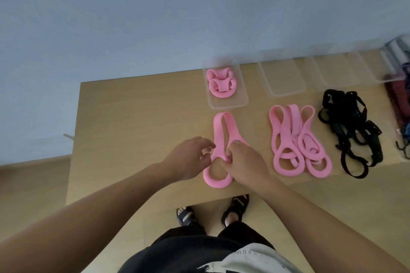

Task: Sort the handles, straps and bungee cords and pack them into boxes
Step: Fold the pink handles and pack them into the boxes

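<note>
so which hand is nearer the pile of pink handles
Right. The right hand is just left of the pile, pinching a single handle; the left hand lies beyond it.

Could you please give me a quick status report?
Right hand pinches pink handle on table; left hand at its edge, grip unclear. One folded handle boxed. Nothing blocks the box.

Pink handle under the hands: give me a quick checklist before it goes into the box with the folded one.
1. Grip: right hand pinches the pink handle at its neck: ok.
2. Whether the left hand holds it: cannot tell.
3. Handle folded small: not ok, it lies flat, full length.
4. Room in the box near the folded handle: ok.
5. Table between handle and box bare: ok.
</note>
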The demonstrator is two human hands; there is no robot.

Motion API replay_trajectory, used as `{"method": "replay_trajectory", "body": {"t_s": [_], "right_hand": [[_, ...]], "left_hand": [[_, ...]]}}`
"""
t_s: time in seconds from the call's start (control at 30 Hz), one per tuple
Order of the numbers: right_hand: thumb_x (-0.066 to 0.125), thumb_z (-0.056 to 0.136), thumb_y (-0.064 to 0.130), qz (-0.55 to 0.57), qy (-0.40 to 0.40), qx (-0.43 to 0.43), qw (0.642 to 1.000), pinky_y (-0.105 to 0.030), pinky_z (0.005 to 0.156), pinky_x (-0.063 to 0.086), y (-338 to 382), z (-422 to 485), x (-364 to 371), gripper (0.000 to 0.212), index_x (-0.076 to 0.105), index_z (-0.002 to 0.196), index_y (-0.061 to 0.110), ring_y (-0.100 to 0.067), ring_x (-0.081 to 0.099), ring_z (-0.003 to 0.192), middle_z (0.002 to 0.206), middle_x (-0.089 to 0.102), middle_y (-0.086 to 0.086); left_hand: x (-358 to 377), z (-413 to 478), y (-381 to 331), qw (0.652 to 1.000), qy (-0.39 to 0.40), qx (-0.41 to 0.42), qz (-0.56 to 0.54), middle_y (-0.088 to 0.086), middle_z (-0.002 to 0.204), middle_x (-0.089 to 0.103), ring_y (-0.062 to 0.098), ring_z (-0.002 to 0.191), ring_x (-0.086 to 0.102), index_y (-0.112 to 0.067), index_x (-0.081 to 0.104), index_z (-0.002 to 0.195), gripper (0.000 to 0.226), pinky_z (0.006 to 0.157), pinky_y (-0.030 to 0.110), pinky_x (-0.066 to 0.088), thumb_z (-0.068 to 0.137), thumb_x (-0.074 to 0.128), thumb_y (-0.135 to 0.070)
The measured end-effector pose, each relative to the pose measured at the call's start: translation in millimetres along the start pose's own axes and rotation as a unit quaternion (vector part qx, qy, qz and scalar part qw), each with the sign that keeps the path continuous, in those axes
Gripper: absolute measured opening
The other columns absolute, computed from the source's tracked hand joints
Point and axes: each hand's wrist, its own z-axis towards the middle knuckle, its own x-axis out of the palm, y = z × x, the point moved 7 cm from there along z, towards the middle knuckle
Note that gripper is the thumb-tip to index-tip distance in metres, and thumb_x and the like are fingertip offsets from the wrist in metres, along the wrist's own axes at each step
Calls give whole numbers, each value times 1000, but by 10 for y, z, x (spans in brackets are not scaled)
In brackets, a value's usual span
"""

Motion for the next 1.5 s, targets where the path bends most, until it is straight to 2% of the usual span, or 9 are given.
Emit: {"method": "replay_trajectory", "body": {"t_s": [0.5,0.6,0.73,0.83,0.93,1.07,1.2,1.3,1.5], "right_hand": [[76,72,23,269,-8,83,959,-18,69,50,-148,-53,-465,20,58,77,32,0,60,71,77,63,15],[76,74,16,315,-38,72,946,-9,58,45,-131,-65,-680,19,61,78,28,4,59,65,74,63,13],[74,78,10,395,-58,62,915,-17,59,50,-144,-135,-996,14,64,86,18,-7,61,68,81,66,1],[71,80,5,450,-68,51,889,-17,49,45,-150,-177,-1252,13,63,85,14,-5,58,56,74,64,-1],[68,82,2,504,-57,34,861,-22,41,38,-121,-195,-1499,7,63,86,6,-11,49,46,61,60,0],[66,90,20,483,-75,-10,872,-22,48,42,-25,-250,-1847,13,69,87,8,-12,54,54,66,65,-5],[48,91,52,427,-120,-107,890,-12,71,43,142,-466,-2111,30,72,89,34,6,59,79,96,69,11],[46,93,45,371,-148,-171,901,-18,82,46,233,-593,-2214,22,67,97,39,-5,57,105,115,59,5],[69,86,11,320,-213,-253,888,-24,69,50,321,-712,-2383,19,71,104,18,-11,61,79,91,68,8]], "left_hand": [[-54,-23,-310,999,-38,-19,-16,-5,128,57,13,99,60,-27,47,138,52,88,30,49,88,60,-37],[-148,-12,-412,997,-52,-35,-54,-3,112,66,16,88,64,-29,45,138,52,79,33,54,88,60,-33],[-346,-39,-625,980,-69,-9,-186,-5,84,71,5,68,63,-27,51,134,48,61,19,49,88,66,-30],[-493,-99,-883,970,-28,45,-238,-16,93,70,1,84,65,-32,50,135,63,72,17,51,78,75,-38],[-662,-147,-1132,984,-34,120,-125,-21,107,65,1,97,60,-32,47,140,76,77,14,49,72,80,-40],[-917,-181,-1389,969,-170,173,-59,-11,81,64,8,76,54,-26,70,112,30,69,27,47,86,63,-38],[-1006,-157,-1490,965,-210,154,-45,0,89,56,17,90,50,-20,74,104,39,78,32,44,95,49,-49],[-1014,-155,-1510,963,-189,140,-129,-5,102,57,9,95,53,-18,71,102,27,79,19,43,96,53,-37],[-953,-196,-1464,936,-136,99,-310,2,90,74,20,81,72,-14,66,106,13,73,38,59,99,56,-17]]}}
